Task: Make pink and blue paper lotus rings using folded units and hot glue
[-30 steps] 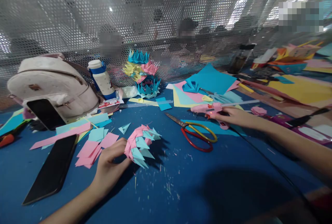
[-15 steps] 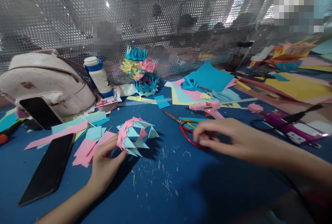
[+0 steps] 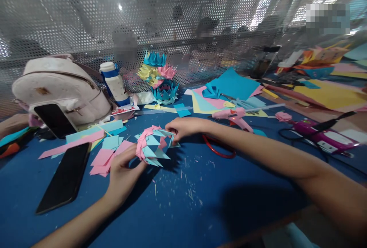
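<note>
A ring-shaped paper piece with pink folds and light blue points (image 3: pixel 149 146) is held just above the blue table. My left hand (image 3: pixel 124 171) pinches its pink left side between thumb and fingers. At its far right edge, the curled fingers of my right hand (image 3: pixel 182 127) close on the light blue points. Beneath my right forearm, red scissor handles (image 3: pixel 219 148) show; the blades are hidden. Behind that arm lies a pink glue gun (image 3: pixel 233 115). Pink paper pieces (image 3: pixel 101 160) lie left of my left hand.
A black phone (image 3: pixel 64 179) lies at the left, near a white backpack (image 3: pixel 60 83) and a bottle (image 3: pixel 114 85). Finished paper pieces (image 3: pixel 164 92) are stacked at the back. Coloured sheets (image 3: pixel 235 83) and a purple device (image 3: pixel 323 135) lie right. Another person's hand (image 3: pixel 13 123) is far left.
My right hand has moved left from beside the scissors to the paper ring. The view has shifted slightly. Another person's hand has appeared at the far left.
</note>
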Available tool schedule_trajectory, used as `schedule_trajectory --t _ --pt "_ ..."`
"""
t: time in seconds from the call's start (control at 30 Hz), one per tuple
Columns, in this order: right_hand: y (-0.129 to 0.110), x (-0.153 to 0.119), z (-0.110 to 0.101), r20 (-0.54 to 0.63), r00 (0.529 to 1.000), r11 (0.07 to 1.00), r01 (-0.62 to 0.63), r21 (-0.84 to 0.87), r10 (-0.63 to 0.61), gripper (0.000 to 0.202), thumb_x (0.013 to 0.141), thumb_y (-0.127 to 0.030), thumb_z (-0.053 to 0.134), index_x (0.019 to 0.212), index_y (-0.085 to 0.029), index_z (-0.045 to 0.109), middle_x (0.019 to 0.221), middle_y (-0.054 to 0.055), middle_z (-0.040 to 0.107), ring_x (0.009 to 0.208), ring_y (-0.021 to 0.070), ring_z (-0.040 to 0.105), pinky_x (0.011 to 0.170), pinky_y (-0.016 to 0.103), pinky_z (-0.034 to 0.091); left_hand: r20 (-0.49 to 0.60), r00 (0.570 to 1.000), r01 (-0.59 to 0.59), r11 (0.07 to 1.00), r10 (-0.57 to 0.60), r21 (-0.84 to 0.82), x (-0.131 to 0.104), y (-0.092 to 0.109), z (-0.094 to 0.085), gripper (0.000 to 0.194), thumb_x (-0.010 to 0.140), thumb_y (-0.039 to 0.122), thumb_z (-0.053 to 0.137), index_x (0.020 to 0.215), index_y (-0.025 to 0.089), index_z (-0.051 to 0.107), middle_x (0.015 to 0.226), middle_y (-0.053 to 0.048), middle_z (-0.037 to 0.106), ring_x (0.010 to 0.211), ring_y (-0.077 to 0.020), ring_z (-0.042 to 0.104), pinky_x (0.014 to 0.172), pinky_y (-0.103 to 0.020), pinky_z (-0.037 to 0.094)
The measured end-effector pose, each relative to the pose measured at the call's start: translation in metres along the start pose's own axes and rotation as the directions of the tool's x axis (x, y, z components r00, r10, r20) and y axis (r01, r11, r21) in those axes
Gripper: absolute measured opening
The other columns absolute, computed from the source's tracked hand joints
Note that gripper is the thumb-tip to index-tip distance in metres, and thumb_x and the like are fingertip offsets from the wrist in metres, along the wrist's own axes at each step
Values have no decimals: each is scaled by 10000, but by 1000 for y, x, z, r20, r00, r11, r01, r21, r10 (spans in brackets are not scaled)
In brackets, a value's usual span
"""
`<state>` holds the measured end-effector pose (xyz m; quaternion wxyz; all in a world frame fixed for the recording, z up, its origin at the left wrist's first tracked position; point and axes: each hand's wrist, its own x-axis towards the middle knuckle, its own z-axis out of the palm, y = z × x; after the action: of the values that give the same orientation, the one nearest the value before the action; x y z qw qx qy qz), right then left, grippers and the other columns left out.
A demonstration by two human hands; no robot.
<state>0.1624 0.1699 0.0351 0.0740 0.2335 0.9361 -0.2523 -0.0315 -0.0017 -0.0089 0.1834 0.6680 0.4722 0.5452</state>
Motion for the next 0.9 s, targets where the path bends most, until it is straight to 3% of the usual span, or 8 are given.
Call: schedule_trajectory --t 0.17,0.33,0.57,0.77,0.9 --pt "-4 -6 2 -4 1000 1000 4 -16 -4 185 744 -263 730 727 -167 572 710 -20 532 668 118 464 604 254 309 16 1000 -2 1000 2 -11 1 -1 0 76 815 181 677 754 175 722 776 -44 714 786 -200 660 737 -320 545" --pt "-3 -14 4 -76 997 999 29 -16 -30 201 736 -241 724 797 -166 548 839 14 540 740 129 461 624 249 318 10 1000 9 1000 -9 4 1 -1 0 110 816 183 670 712 175 707 721 -35 689 778 -202 652 703 -305 538" --pt "6 -19 14 -126 992 998 38 55 -30 152 794 -283 675 836 -177 575 797 5 590 690 119 509 574 243 313 8 999 31 999 -32 30 3 2 1 91 811 193 678 743 170 734 772 -48 737 742 -199 665 692 -309 557" --pt "8 -24 18 -166 985 997 52 66 -40 136 803 -273 687 857 -185 599 875 26 595 784 142 531 634 257 346 -7 999 33 999 -33 -16 3 0 3 93 777 144 705 786 216 763 837 -33 766 811 -207 712 795 -331 585" --pt "3 -29 14 -133 990 998 51 48 -44 101 826 -218 655 896 -190 589 903 25 595 814 143 527 654 256 355 -9 997 75 997 -75 -8 1 -2 -1 99 757 139 722 790 220 768 876 -38 777 849 -224 724 812 -339 590"
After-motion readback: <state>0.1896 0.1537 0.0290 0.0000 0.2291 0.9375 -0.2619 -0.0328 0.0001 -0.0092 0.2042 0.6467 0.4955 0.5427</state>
